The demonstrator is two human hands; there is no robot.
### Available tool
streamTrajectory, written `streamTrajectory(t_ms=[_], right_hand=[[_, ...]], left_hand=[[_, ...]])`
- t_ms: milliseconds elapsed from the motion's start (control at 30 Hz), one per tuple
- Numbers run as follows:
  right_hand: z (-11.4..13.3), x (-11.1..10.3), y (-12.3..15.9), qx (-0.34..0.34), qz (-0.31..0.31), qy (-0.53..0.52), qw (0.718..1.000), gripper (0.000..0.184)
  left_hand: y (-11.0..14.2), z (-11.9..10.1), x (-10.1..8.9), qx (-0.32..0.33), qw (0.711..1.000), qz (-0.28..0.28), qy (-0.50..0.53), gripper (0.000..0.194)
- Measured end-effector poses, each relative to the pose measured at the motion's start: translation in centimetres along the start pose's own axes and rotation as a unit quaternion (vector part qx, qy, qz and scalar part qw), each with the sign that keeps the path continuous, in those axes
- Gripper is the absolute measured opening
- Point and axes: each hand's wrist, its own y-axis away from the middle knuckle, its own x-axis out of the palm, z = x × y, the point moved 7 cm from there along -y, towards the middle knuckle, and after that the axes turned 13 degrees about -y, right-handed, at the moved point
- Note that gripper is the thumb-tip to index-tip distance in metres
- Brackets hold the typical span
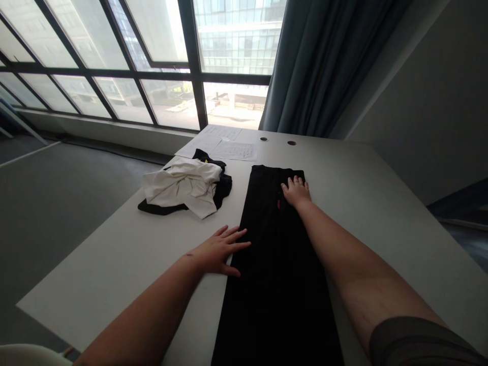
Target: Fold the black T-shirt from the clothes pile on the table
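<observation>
A pair of black trousers [274,284] lies lengthwise on the white table, its waistband end away from me and its near end cut off by the bottom of the view. My right hand [296,191] rests flat near the far right corner of the trousers, fingers spread. Beside it a small red mark shows on the black cloth. My left hand [221,250] is at the left edge of the trousers, fingers apart, fingertips over the cloth. Neither hand grips anything.
A crumpled pile of white and black clothes [183,183] sits on the table [114,264] to the left. Sheets of paper [234,150] lie at the far end, near two round cable holes. Beyond stand windows [232,40] and a dark blue curtain [316,66].
</observation>
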Motion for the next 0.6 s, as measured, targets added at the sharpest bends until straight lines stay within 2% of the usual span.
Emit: streamTrajectory(t_ms=[100, 200, 267, 333, 400, 500, 600], right_hand=[[0.9, -0.3, 5.9, -0.072, -0.003, -0.014, 0.997, 0.069], [1.6, 0.4, 15.1, -0.203, 0.054, -0.059, 0.976, 0.065], [1.2, 0.6, 21.5, -0.227, 0.058, -0.055, 0.971, 0.064], [1.1, 0.7, 27.3, -0.252, 0.067, -0.051, 0.964, 0.064], [1.3, 0.7, 31.9, -0.26, 0.079, -0.052, 0.961, 0.064], [1.7, 0.4, 36.3, -0.242, 0.097, -0.053, 0.964, 0.065], [2.0, 0.0, 39.2, -0.229, 0.11, -0.067, 0.965, 0.066]], left_hand=[[0.3, -0.4, -0.7, -0.018, 1.0, -0.015, -0.021, 0.085], [0.0, -1.7, -2.0, -0.031, 0.995, -0.076, -0.058, 0.069], [-1.3, -2.4, -2.1, -0.043, 0.991, -0.104, -0.079, 0.064], [-3.7, -2.4, -1.6, -0.077, 0.987, -0.102, -0.098, 0.067], [-7.0, -1.8, -0.9, -0.117, 0.983, -0.083, -0.117, 0.072], [-12.3, -0.5, -0.5, -0.169, 0.975, -0.063, -0.128, 0.072], [-15.3, 0.8, 0.3, -0.239, 0.965, -0.016, -0.106, 0.07]])
